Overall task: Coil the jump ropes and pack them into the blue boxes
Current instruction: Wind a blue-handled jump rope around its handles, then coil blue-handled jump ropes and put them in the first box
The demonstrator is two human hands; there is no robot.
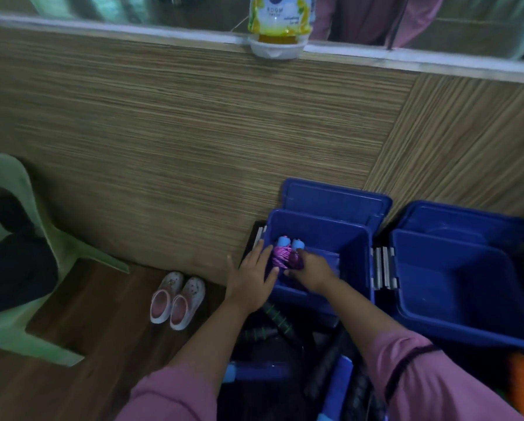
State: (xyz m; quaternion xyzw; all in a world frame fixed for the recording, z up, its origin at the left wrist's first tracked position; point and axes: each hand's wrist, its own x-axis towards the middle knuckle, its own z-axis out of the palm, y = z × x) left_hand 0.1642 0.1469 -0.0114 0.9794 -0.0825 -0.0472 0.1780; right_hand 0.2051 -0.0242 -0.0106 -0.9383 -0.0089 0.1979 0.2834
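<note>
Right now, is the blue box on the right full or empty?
Empty, as far as visible: the right blue box shows only bare blue floor, its lid open behind it.

Dim, bluish indoor light is flattening the scene; motion blur is softening the upper edge, wide-angle distortion is bending the ledge (72,24), and the foreground is possibly underexposed.

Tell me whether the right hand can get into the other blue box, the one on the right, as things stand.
Probably yes. The right-side blue box stands open, its lid tipped back, with nothing seen over its mouth. The right hand is in the neighbouring box, beside the coiled purple rope.
</note>
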